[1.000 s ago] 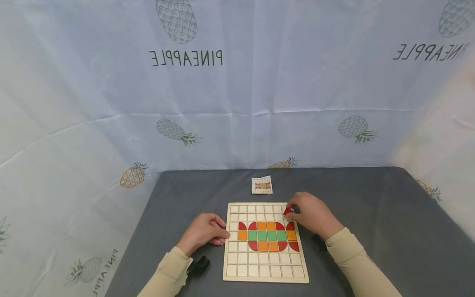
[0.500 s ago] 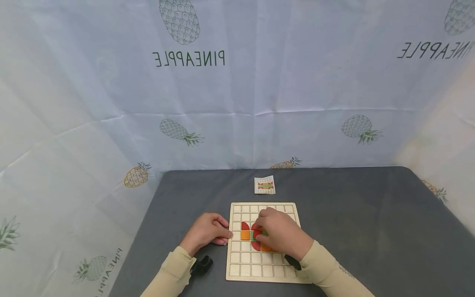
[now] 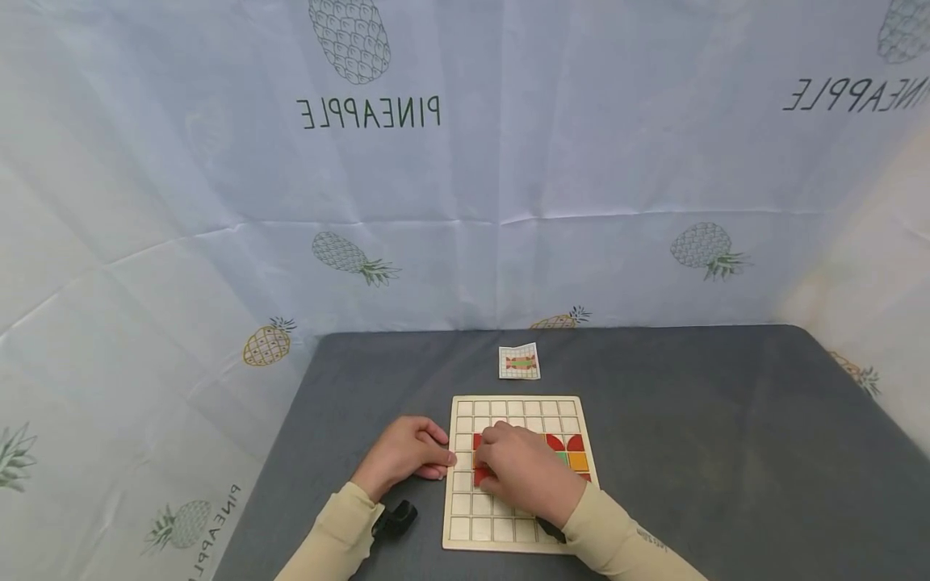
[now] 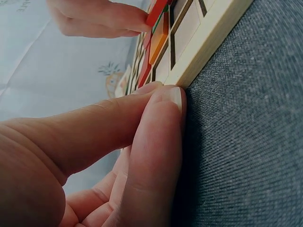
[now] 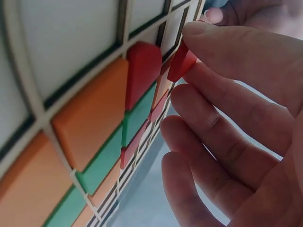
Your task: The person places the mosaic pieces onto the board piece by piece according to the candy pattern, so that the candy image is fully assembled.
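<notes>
A wooden grid board [image 3: 483, 528] lies on the dark table with red, orange and green pieces in its cells. My left hand [image 3: 405, 453] pinches the board's left edge between thumb and finger, as the left wrist view confirms. Over the left part of the pattern is my right hand [image 3: 526, 472], which hides several pieces in the head view. Between its thumb and forefinger it holds a red piece [image 5: 182, 61], tilted over a cell at the pattern's left end. Close by sit another red piece [image 5: 143, 71], an orange square [image 5: 94, 111] and a green square [image 5: 138, 113].
A small paper card [image 3: 519, 361] with a coloured grid pattern lies behind the board. The grey table [image 3: 697, 452] extends to both sides. A white curtain [image 3: 465, 161] with pineapple prints hangs behind it.
My right hand has carried the red piece from the board's upper right corner leftward and nearer, to the pattern's left end. The left hand keeps its grip on the board's edge.
</notes>
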Demonstrator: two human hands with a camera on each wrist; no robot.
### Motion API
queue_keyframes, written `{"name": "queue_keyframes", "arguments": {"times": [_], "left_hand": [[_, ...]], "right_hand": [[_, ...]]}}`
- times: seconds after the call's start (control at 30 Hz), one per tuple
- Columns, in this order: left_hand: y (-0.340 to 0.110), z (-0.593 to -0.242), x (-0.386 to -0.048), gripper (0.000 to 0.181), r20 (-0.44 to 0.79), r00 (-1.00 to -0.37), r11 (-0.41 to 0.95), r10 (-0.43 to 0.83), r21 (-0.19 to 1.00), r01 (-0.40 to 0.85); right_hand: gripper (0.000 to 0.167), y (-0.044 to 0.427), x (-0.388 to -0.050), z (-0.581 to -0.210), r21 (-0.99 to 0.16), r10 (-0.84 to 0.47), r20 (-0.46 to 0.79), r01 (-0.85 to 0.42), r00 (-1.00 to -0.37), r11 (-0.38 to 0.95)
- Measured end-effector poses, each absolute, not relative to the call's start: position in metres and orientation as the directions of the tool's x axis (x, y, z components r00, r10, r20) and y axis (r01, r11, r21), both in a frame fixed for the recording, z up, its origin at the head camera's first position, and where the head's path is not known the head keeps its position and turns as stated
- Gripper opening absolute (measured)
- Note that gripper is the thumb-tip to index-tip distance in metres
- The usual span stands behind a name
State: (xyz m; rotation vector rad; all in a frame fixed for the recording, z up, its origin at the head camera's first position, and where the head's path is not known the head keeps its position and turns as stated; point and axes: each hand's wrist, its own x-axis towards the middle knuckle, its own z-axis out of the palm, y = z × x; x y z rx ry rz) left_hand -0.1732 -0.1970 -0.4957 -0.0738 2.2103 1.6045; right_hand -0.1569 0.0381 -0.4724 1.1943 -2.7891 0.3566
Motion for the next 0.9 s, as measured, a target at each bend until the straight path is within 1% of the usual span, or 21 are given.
{"name": "queue_keyframes", "arguments": {"times": [0.1,0.4,0.67,0.9], "left_hand": [[-0.1967,-0.4958,-0.1728,0.035,-0.355,-0.915,0.334,0.193,0.900,-0.279],[-0.1996,-0.4958,-0.1715,0.036,-0.362,-0.915,0.341,0.181,0.895,-0.287],[-0.2024,-0.4942,-0.1685,0.037,-0.367,-0.916,0.339,0.163,0.893,-0.297],[-0.2026,-0.4929,-0.1674,0.036,-0.360,-0.919,0.345,0.159,0.893,-0.289]], "right_hand": [[0.020,0.0366,-0.1547,-0.4733,-0.177,-0.708,0.166,-0.727,-0.686,0.664],[0.017,0.0342,-0.1535,-0.4725,-0.178,-0.707,0.173,-0.728,-0.686,0.662],[0.016,0.0309,-0.1542,-0.4751,-0.165,-0.729,0.225,-0.762,-0.647,0.626],[0.017,0.0296,-0.1557,-0.4753,-0.150,-0.731,0.216,-0.762,-0.647,0.630]]}}
